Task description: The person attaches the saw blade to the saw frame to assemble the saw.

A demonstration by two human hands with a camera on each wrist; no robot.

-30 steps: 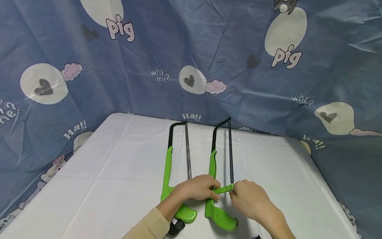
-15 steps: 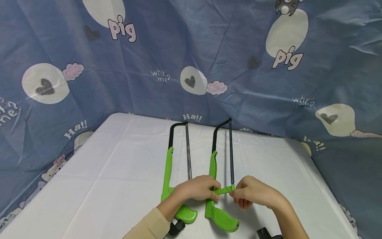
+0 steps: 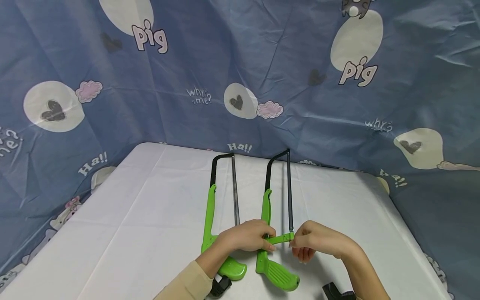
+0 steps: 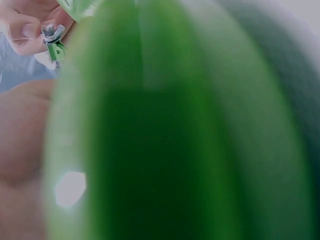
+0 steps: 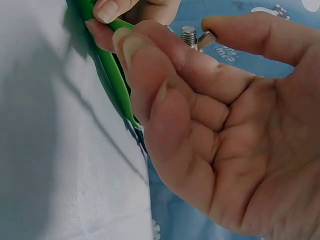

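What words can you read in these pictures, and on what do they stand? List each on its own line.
"pig": blue cartoon backdrop cloth, beside white circles, twice.
"why? me?": same cloth, centre; once more at right, too small to read surely.
"Ha!!": cloth, low down, three places.
Green hacksaws: no readable lettering.

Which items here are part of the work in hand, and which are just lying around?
In use:
- right-hand green hacksaw, held by the left hand
- wing nut on its blade bolt, pinched by the right hand

Lying about:
- second green hacksaw, flat on the white table
- blue printed cloth behind
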